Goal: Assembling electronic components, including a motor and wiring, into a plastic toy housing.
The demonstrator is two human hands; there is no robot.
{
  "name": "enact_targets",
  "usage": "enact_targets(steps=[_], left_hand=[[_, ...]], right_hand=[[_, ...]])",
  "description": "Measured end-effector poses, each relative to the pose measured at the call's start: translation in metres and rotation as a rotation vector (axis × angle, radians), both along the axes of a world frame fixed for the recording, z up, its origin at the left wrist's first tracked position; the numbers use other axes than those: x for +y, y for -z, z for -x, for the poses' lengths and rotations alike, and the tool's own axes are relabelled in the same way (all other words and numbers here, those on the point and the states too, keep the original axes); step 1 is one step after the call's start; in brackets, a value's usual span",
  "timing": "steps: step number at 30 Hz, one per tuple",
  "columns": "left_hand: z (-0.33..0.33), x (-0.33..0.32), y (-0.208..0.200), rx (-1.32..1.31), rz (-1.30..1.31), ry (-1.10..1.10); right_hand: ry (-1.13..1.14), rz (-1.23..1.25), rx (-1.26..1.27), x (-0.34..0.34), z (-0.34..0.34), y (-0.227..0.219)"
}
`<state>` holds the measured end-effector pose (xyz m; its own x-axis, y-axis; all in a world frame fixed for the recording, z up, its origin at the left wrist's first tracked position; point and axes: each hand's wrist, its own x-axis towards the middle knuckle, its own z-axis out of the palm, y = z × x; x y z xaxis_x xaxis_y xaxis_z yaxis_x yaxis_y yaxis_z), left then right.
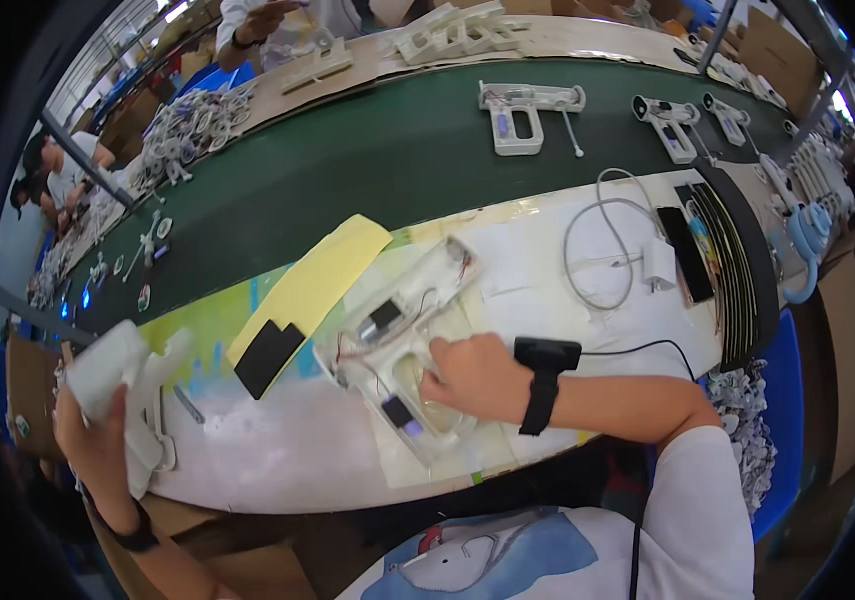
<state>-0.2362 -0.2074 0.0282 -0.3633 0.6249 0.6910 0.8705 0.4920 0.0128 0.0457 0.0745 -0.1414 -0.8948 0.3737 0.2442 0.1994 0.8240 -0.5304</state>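
At the left end of the bench my left hand [98, 430] grips a white plastic shell [113, 370], blurred as if by motion. More white plastic parts [153, 440] are right behind it, and where one part ends and another begins is hard to see. My right hand [483, 378] is closed on the handle of an open gun-shaped white housing [453, 262] lying on the bench. Thin wires, a small motor-like dark block [380, 320] and a purple-and-black block [403, 412] show inside this housing. My right fingertips are partly hidden against its handle.
A yellow sheet [333, 260] with black pads [268, 358] lies left of the housing. A small grey strip [188, 403] is near my left hand. To the right are a cable with a white adapter [659, 265] and a phone [685, 255]. Beyond, a green conveyor [388, 150] carries similar housings [520, 125].
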Motion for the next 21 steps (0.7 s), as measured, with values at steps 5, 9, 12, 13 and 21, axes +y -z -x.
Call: enact_targets(steps=[5, 9, 12, 13, 21], left_hand=[[-0.086, 0.032, 0.055, 0.076, 0.185, 0.645], [-0.121, 0.078, 0.119, 0.029, 0.314, 1.007], [-0.128, 0.089, 0.139, -0.200, 0.523, 0.958], [-0.129, 0.095, 0.140, -0.308, 0.624, 0.917], [-0.119, 0.114, 0.152, -0.600, 0.639, 0.981]], right_hand=[[0.242, -0.175, -0.001, 0.089, 0.027, -0.020], [0.365, -0.216, 0.091, 0.156, 0.093, -0.008], [0.439, -0.176, 0.029, 0.184, 0.138, 0.004], [0.472, -0.133, -0.026, 0.195, 0.145, 0.007], [0.571, -0.036, -0.130, 0.233, 0.180, 0.028]])
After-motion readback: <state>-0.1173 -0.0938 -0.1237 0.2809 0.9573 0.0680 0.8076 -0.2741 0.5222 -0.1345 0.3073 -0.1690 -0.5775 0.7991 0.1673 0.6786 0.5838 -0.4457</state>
